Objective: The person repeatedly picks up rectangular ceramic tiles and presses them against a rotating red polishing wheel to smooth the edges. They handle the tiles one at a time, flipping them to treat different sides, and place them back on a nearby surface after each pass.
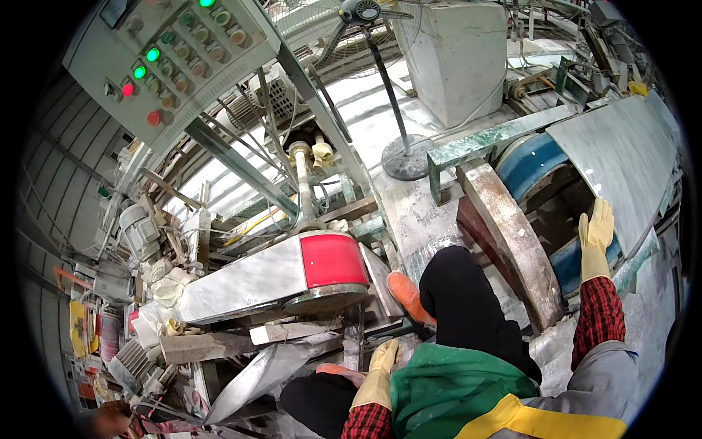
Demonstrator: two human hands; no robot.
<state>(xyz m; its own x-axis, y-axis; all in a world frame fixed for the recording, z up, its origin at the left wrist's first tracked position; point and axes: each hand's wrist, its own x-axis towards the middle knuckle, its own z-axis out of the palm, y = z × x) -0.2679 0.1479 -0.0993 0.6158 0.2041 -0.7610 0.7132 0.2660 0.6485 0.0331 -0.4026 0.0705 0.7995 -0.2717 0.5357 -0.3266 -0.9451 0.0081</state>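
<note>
The right hand (598,228) is reaching open, fingers extended, at the edge of the grey panel (630,150), which is apparently covering only part of the blue ring (534,164), leaving its hollow exposed. The left hand (379,369) is resting low near an orange shoe (341,370); I can't tell whether it's gripping.

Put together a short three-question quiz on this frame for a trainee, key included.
1. Multiple choice: which of the wearer's hands is nearer the wide, flat, grey-white sheet? A) left B) right

2. True or false: the black-poled pedestal fan shows to the right of the pale grey, box-shaped control cabinet.

3. Fill in the colour: the rounded end of the long, grey-white tapering cover bears a ____ panel.

Key:
1: B, the right hand in its cream glove.
2: True.
3: Red.
</note>
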